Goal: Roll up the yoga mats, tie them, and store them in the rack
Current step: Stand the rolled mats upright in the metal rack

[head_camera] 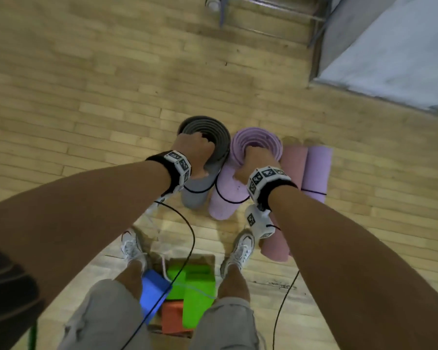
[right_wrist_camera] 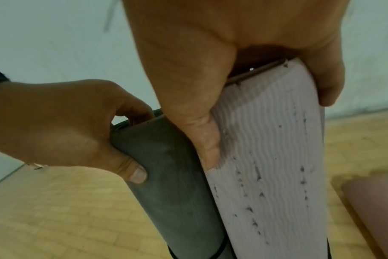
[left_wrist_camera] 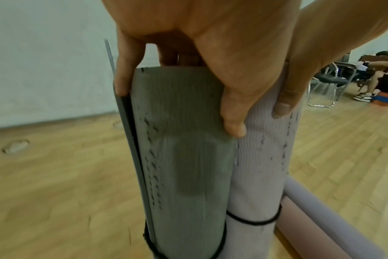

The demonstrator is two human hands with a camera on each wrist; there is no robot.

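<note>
The left hand (head_camera: 194, 150) grips the top rim of the grey rolled mat (head_camera: 205, 180), which hangs upright below it. Just beside it, the right hand (head_camera: 254, 162) grips the lilac rolled mat (head_camera: 225, 190) the same way; the two mats touch.

Grey mat (head_camera: 208, 137), lilac mat (head_camera: 257, 147): rolled, black-tied, upright, touching side by side.

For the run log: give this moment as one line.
left hand grips grey mat | right hand grips lilac mat | both upright, tied
</note>
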